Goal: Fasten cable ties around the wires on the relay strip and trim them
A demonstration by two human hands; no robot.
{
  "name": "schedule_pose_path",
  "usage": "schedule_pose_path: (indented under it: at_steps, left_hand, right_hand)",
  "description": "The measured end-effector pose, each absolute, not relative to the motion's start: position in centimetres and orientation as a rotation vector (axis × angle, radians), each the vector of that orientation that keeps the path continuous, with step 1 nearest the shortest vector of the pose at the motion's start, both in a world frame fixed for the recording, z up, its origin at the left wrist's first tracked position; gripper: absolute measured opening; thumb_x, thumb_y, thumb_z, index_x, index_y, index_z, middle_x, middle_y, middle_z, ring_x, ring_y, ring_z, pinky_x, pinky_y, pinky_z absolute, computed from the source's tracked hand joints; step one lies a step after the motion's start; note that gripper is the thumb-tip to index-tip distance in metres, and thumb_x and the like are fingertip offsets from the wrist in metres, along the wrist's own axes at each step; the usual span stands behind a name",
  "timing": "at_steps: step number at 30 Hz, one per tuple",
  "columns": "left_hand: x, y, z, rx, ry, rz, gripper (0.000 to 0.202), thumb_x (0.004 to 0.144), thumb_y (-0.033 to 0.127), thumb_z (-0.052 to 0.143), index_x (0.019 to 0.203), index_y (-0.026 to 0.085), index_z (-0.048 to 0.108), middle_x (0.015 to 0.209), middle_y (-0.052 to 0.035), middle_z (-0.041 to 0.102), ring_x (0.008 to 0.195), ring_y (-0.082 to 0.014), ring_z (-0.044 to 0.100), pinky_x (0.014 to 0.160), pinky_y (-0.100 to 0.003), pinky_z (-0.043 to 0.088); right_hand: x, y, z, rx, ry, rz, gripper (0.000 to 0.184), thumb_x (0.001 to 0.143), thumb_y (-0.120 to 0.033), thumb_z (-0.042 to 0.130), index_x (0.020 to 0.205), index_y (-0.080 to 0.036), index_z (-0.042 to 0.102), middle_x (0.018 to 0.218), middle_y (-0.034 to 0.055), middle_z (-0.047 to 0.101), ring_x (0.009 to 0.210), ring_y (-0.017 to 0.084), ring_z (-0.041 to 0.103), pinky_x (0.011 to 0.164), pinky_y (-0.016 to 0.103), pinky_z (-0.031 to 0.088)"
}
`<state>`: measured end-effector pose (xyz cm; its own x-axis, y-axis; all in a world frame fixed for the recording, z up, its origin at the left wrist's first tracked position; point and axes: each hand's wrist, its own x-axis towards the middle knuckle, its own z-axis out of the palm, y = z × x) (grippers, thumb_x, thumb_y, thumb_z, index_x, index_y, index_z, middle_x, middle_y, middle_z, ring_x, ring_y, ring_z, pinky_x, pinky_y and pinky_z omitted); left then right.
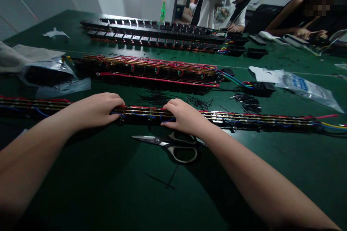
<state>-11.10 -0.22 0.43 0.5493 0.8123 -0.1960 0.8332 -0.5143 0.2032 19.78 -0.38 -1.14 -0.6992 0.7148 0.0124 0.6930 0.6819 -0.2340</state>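
A long black wired bar [249, 122] with brass-coloured rods and red and blue wires lies across the green table [97, 180]. My left hand [101, 110] is wrapped over it left of the middle, thumb on the near side. Farther right, my right hand [185, 115] grips the same bar, fingers over the far edge and thumb in front. Scissors [162, 142] with dark, light-edged handles lie just in front of the bar below my right hand, partly hidden by my forearm. Two thin black strips [159, 180] lie nearer to me.
Behind the bar are loose black cable ties [197, 103] and another wired assembly [151, 68]. Long black modules [151, 39] lie farther back. Plastic bags [306, 85] rest at both sides. A green bottle [163, 11] stands far off. Other people's hands [303, 33] are at the right.
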Motion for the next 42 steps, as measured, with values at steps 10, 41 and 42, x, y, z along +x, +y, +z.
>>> schedule_pose_path:
  at_steps: [10,41,42]
  left_hand:
    - [-6.8,-2.2,-1.6,2.769,1.386,0.365,0.035,0.094,0.029,0.045,0.113,0.008,0.067,0.114,-0.0174,0.067,0.109,-0.0301,0.062,0.097,-0.045,0.052]
    - [-9.4,-1.0,1.1,2.499,1.419,-0.125,0.047,0.087,0.048,0.053,0.124,0.021,0.066,0.116,-0.0094,0.069,0.104,-0.0268,0.065,0.092,-0.039,0.051]
    - [-8.8,-1.2,0.7,2.522,1.408,-0.071,0.048,0.088,0.049,0.052,0.124,0.021,0.065,0.117,-0.0097,0.069,0.106,-0.0269,0.065,0.094,-0.039,0.051]
  right_hand:
    - [23.6,0.9,1.9,-1.313,-2.862,0.395,0.015,0.081,-0.018,0.072,0.095,-0.013,0.072,0.096,0.0092,0.068,0.086,0.021,0.062,0.073,0.029,0.046]
    - [22.9,-0.4,2.3,-1.341,-2.915,0.361,0.024,0.09,-0.031,0.069,0.104,-0.011,0.071,0.102,0.0117,0.068,0.091,0.023,0.064,0.077,0.031,0.046]
    - [23.5,-0.3,2.7,-1.37,-2.928,0.384,0.023,0.089,-0.03,0.071,0.103,-0.012,0.071,0.101,0.0111,0.067,0.089,0.023,0.064,0.076,0.031,0.046]
